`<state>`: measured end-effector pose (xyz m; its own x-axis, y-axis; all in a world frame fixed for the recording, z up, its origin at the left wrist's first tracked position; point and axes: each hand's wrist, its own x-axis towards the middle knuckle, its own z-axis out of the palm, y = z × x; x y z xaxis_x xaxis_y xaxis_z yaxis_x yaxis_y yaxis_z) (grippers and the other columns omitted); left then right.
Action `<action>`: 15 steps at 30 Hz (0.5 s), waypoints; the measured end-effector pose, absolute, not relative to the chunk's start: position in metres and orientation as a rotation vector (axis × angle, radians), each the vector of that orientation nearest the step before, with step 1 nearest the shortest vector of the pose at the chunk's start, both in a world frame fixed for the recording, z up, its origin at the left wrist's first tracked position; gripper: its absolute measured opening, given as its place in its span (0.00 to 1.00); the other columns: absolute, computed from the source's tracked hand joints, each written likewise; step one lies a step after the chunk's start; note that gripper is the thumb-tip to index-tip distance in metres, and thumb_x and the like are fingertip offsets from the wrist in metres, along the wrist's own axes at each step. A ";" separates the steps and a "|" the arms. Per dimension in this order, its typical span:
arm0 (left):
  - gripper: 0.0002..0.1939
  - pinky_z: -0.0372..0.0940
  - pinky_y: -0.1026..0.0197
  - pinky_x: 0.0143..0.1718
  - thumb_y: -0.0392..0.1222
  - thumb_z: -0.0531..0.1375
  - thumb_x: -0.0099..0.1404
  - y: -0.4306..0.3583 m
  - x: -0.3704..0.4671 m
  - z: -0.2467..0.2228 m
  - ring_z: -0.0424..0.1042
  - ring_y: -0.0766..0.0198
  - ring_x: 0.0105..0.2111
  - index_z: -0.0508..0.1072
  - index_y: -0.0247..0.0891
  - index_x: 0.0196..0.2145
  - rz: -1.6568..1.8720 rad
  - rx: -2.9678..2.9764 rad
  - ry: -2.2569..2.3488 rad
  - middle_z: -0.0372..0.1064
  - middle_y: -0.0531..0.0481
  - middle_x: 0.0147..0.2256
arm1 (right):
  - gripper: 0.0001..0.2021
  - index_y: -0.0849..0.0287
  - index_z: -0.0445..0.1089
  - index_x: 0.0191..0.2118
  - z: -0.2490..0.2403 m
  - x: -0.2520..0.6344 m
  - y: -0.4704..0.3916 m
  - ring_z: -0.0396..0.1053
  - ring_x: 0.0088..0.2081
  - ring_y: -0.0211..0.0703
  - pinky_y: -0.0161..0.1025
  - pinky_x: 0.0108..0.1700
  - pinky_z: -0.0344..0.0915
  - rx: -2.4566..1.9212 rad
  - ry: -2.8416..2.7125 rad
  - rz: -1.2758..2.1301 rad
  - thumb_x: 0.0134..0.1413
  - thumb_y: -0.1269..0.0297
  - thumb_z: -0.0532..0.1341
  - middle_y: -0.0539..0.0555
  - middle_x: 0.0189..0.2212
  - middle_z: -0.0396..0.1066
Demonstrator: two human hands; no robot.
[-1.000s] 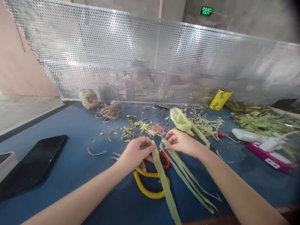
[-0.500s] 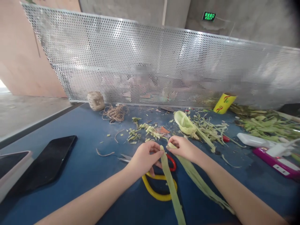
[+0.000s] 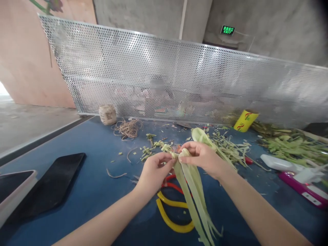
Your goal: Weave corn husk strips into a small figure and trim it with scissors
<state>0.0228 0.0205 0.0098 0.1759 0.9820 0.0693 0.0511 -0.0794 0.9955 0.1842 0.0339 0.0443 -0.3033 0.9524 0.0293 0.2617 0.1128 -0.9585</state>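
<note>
Pale green husk strips (image 3: 197,188) hang from both hands above the blue table (image 3: 102,191). My left hand (image 3: 156,171) pinches the top of the left strip between thumb and fingers. Just right of it, almost touching, my right hand (image 3: 201,157) grips the top of a wider strip. Under the strips lie scissors with red and yellow handles (image 3: 174,222), their blades mostly hidden by my left hand. Behind my right hand is a larger pale husk piece (image 3: 201,135), partly covered. Small green scraps (image 3: 147,152) lie beyond my left hand.
Two dark phones (image 3: 56,181) (image 3: 12,184) lie at left. Tangled twine (image 3: 128,129) and a beige block (image 3: 107,114) are at back left. A yellow roll (image 3: 245,120), leaves (image 3: 289,145) and a purple power strip (image 3: 302,193) are at right. A perforated metal screen (image 3: 128,68) stands behind.
The right strip has swung left beside the other, and my hands are closer together. The view has tilted slightly up. The scissor handles show a wider gap.
</note>
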 end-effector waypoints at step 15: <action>0.10 0.59 0.71 0.08 0.39 0.57 0.55 0.015 0.027 0.018 0.68 0.68 0.16 0.75 0.35 0.34 1.034 1.300 1.128 0.69 0.54 0.20 | 0.14 0.57 0.62 0.33 0.028 0.185 0.040 0.68 0.32 0.40 0.37 0.35 0.65 -1.167 -1.818 1.048 0.39 0.61 0.65 0.50 0.30 0.68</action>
